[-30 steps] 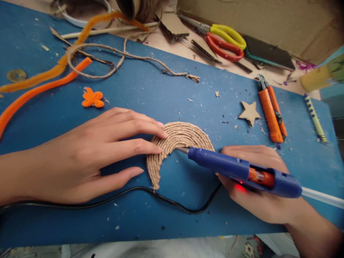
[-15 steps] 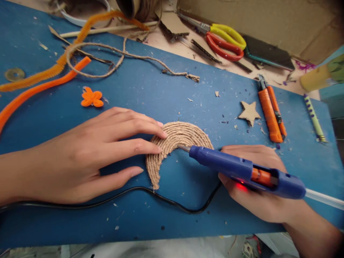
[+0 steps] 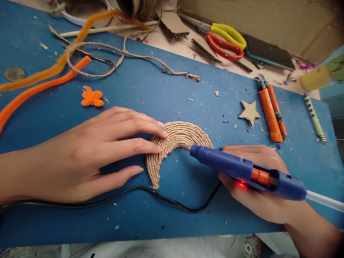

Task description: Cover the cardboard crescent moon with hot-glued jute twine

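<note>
A crescent of coiled jute twine point(image 3: 185, 132) lies on the blue mat point(image 3: 129, 222). Fingertips of my left hand point(image 3: 104, 154) rest on its left part, the fingers stretched out and apart. My right hand point(image 3: 260, 200) is wrapped round a blue hot glue gun point(image 3: 220, 159), seen from above with a red light glowing below its body. The gun's metal tip is at the crescent's inner edge; whether it touches cannot be made out. A clear glue stick point(image 3: 325, 200) sticks out of the gun's rear. The crescent's right end is partly hidden behind the gun.
The black cord point(image 3: 177, 205) runs across the near mat, passing by my left wrist. Beyond lie an orange felt flower point(image 3: 92, 97), a cardboard star point(image 3: 249, 113), orange box cutters point(image 3: 270, 114), scissors point(image 3: 225, 41), loose twine point(image 3: 150, 57) and orange pipe cleaners point(image 3: 53, 73).
Almost nothing differs. The glue gun's tip has shifted very slightly along the crescent's inner edge, while my left hand stays in place.
</note>
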